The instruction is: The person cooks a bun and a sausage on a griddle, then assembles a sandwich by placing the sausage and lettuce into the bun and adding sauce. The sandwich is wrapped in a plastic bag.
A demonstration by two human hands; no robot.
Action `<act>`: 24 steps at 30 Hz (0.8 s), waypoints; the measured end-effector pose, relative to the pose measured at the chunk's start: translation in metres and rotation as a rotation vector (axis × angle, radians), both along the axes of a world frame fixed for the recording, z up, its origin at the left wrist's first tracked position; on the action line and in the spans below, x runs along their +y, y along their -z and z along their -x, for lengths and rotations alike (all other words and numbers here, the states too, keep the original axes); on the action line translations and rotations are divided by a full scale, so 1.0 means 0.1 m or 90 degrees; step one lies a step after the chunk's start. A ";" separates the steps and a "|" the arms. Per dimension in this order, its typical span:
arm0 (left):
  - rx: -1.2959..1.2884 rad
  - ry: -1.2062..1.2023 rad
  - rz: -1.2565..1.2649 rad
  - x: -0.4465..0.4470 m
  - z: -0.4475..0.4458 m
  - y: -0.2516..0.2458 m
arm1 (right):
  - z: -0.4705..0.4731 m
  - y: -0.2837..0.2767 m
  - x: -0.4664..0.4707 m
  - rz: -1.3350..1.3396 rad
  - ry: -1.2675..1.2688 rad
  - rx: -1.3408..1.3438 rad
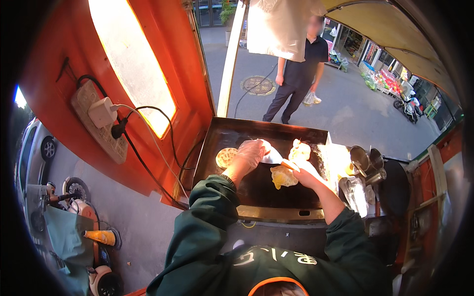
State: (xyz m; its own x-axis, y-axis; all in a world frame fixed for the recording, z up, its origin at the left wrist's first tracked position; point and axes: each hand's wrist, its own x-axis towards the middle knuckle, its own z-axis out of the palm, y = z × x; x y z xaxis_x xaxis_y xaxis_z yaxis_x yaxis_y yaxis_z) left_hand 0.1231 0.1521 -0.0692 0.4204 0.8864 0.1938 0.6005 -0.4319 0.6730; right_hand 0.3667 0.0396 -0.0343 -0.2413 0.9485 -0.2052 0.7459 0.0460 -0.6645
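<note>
My left hand (251,153), in a clear plastic glove, is at the blade of a metal spatula (272,156) over the dark griddle (255,192); whether it grips the blade or something on it I cannot tell. The spatula's wooden handle is in my right hand (307,177), which is bare. A browned round flatbread (226,157) lies on the griddle just left of my left hand. Below the handle lies a fried egg (283,177) with some yellow yolk. Another piece of food (300,150), brightly lit, rests above it near the far right of the griddle.
Metal containers (359,157) with utensils stand right of the griddle, by a black round lid or pan (394,187). A power strip (98,122) with plugs and cables hangs on the orange wall at left. Beyond the griddle stands a person (300,74) holding a plastic bag, behind a hanging stack of bags (281,27).
</note>
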 end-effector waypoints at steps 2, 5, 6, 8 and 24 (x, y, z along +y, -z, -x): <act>-0.020 -0.007 0.008 0.16 0.00 0.23 | 0.24 -0.13 0.06 0.105 0.061 0.117; -0.215 -0.071 0.219 0.11 -0.07 0.27 | 0.17 0.21 -0.03 -0.145 0.026 0.168; -0.117 -0.082 0.196 -0.02 -0.12 -0.04 | 0.12 0.25 -0.07 -0.211 0.053 0.150; 0.037 -0.140 0.136 -0.13 -0.17 -0.35 | 0.11 0.14 -0.11 -0.347 0.082 0.107; -0.549 -0.240 0.367 -1.39 1.50 -0.69 | 0.05 -0.57 -0.51 -0.155 0.137 0.001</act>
